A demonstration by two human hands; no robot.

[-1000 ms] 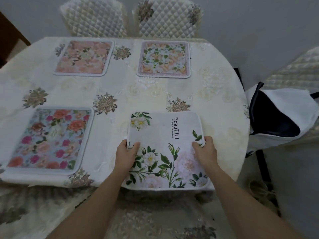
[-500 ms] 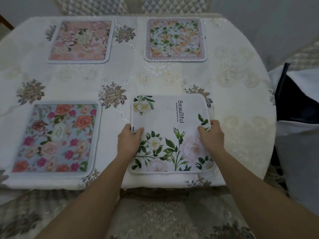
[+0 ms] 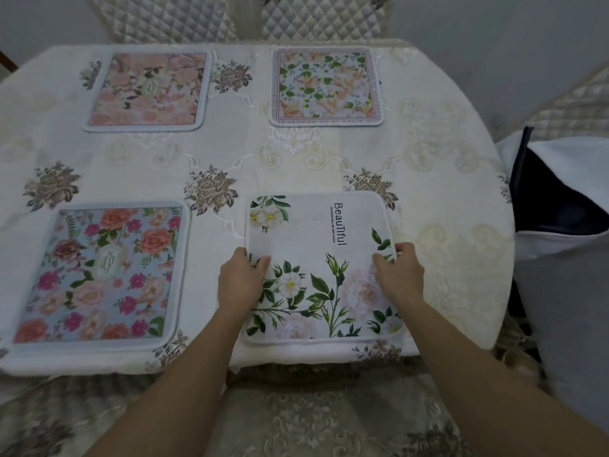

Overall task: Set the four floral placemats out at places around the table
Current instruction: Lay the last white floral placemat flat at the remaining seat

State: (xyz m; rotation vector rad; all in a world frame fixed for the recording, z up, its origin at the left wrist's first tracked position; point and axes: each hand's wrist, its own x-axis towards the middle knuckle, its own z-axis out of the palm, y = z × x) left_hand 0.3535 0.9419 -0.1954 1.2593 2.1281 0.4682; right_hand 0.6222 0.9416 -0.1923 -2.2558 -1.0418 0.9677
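Observation:
A white placemat (image 3: 313, 235) with green leaves and the word "BeauTiful" lies flat at the near right of the table. My left hand (image 3: 240, 282) grips its left edge and my right hand (image 3: 400, 275) grips its right edge, thumbs on top. A blue placemat (image 3: 99, 275) with pink and orange roses lies at the near left. At the far left lies a peach-pink placemat (image 3: 148, 90). The far right holds a placemat (image 3: 326, 85) with green leaves and a pink border.
The table (image 3: 445, 179) is oval under a cream embroidered cloth, its edge curving down on the right. Two quilted chair backs (image 3: 164, 18) stand behind the far side. A white and dark bag (image 3: 560, 206) sits on a chair to the right.
The white placemat has slid away from the table's near edge, further onto the table, with both hands holding its sides. The camera has tipped down and closer.

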